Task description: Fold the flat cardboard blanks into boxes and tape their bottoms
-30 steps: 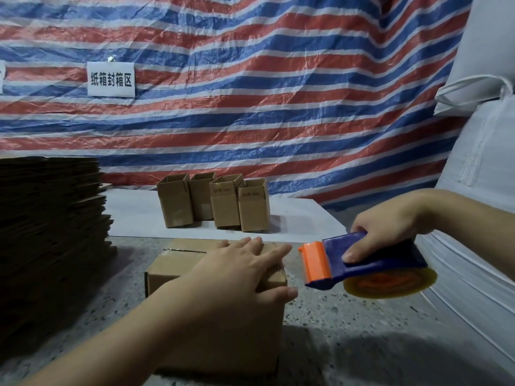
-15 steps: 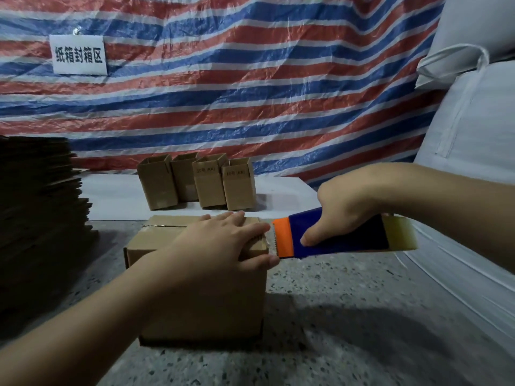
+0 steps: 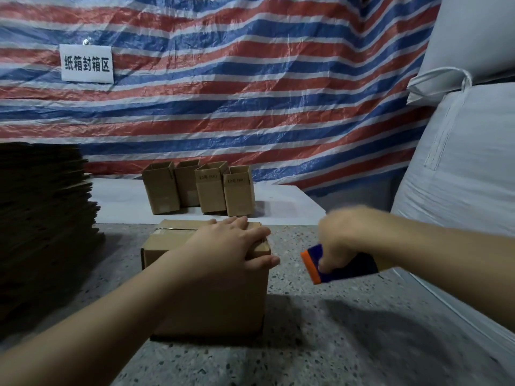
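Tape dispenser (image 3: pixel 338 264) now off box (image 3: pixel 206 277), right hand (image 3: pixel 341 240) clenching it; left hand (image 3: pixel 231 246) flat on flaps. Press seam before flipping.

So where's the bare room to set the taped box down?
White sheet right of the four finished boxes, and speckled floor between the box and white sacks. Crowded left, by the blank stack.

Head cam: my left hand (image 3: pixel 225 246) lies flat on top of the cardboard box (image 3: pixel 211 296), thumb down over its right edge. Right hand (image 3: pixel 338 240) grips the blue/orange tape dispenser (image 3: pixel 334 267) just right of the box, not touching it, a bit blurry. Behind, 4 small open boxes (image 3: pixel 199 188) on a white sheet (image 3: pixel 122 201). Stack of flat blanks (image 3: pixel 41 227) at left, striped tarp (image 3: pixel 250 79) in bg w/ a white sign (image 3: pixel 87 63).
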Tool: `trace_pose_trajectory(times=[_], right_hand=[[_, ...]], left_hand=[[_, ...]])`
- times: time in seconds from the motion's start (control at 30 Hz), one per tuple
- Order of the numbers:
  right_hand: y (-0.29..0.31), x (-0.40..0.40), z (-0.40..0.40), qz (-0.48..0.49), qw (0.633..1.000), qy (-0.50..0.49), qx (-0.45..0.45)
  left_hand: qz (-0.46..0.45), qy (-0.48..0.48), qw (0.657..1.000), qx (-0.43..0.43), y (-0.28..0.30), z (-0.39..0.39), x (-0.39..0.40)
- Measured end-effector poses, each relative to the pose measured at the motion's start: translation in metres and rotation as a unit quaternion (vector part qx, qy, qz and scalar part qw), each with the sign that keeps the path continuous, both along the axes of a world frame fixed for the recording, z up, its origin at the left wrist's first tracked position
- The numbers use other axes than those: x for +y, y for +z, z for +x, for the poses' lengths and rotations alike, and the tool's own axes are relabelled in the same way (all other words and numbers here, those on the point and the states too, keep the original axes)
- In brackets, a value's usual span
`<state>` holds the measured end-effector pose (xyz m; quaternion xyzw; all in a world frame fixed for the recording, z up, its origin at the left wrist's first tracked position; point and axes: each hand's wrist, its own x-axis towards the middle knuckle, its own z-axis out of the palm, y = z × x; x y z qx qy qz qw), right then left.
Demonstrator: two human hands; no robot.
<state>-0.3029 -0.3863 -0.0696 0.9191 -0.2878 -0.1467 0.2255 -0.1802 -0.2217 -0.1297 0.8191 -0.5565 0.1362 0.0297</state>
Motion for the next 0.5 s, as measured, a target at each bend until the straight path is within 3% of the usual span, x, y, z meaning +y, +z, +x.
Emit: trace_pose_trajectory(times=[0.17, 0.5], right_hand=[[-0.048, -0.043, -0.018, 0.094, 0.985, -0.065, -0.131], [-0.116, -0.033, -0.02, 0.062, 0.949, -0.016, -0.308]], left_hand=[[-0.009, -0.001, 1.0, 0.002, 0.001, -0.001, 0.001], [0.008, 0.018, 1.0, 0.004, 0.002, -0.002, 0.001]])
